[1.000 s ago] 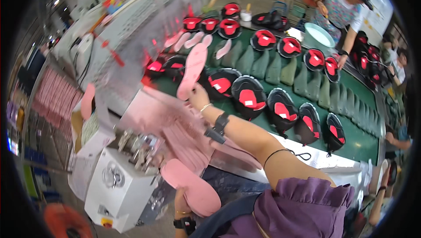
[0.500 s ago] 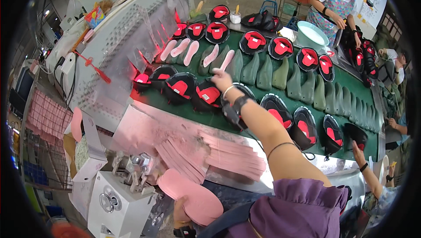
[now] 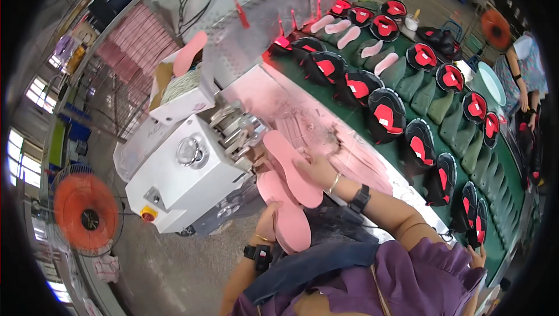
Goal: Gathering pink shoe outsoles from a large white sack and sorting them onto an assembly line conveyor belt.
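Note:
My left hand (image 3: 266,224) is closed around a stack of pink insoles (image 3: 293,227), held low in front of me. My right hand (image 3: 321,173) grips a single pink insole (image 3: 286,156), which overlaps the stack's upper end. The toe of that insole is beside the metal feed parts (image 3: 236,125) of a white bench machine (image 3: 180,176). Beyond my right hand, rows of loose pink insole strips (image 3: 364,162) lie on a pink-dusted metal ledge. My right fingertips are partly hidden behind the insole.
A green conveyor (image 3: 402,159) carries black-and-red shoe uppers (image 3: 387,115) and green shoe lasts (image 3: 439,106), several topped with pink insoles. A white box (image 3: 183,98) with cord stands behind the machine. At left is an orange fan (image 3: 87,211). A co-worker (image 3: 524,71) stands at the far right.
My right hand has come back from an insole on a last on the conveyor and now holds another by the stack. The view has swung left; the left hand still holds the stack.

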A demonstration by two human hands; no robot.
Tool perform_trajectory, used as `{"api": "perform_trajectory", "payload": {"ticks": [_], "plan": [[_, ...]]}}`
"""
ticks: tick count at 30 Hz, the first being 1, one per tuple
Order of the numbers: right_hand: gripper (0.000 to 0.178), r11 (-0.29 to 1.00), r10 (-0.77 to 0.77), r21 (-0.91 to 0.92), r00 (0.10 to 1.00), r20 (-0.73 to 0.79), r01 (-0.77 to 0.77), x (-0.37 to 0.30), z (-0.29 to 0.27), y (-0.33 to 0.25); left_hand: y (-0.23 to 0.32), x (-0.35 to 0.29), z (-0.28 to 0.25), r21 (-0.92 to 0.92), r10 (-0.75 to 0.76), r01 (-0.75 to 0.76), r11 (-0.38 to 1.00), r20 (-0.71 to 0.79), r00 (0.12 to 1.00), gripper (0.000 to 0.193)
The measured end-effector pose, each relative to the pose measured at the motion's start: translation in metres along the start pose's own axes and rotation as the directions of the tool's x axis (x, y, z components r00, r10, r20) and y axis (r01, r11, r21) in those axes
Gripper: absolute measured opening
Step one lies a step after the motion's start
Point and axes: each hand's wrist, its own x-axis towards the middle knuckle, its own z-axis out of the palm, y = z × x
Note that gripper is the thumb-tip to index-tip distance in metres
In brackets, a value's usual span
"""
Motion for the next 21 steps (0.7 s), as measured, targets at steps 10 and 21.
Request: {"api": "perform_trajectory", "payload": {"ticks": [10, 21], "plan": [[0.044, 0.973, 0.1, -0.183, 0.974, -0.202, -0.137, 0.121, 0.025, 0.042, -0.006, -0.012, -0.005, -0.052, -0.045, 0.054, 0.997, 0.154, 0.987, 0.053], [0.034, 0.562, -0.339, -0.815, 0.938, -0.075, 0.138, 0.066, -0.026, -0.059, -0.022, -0.008, -0.027, -0.101, -0.037, 0.032, 0.994, -0.054, 0.998, 0.035]]}}
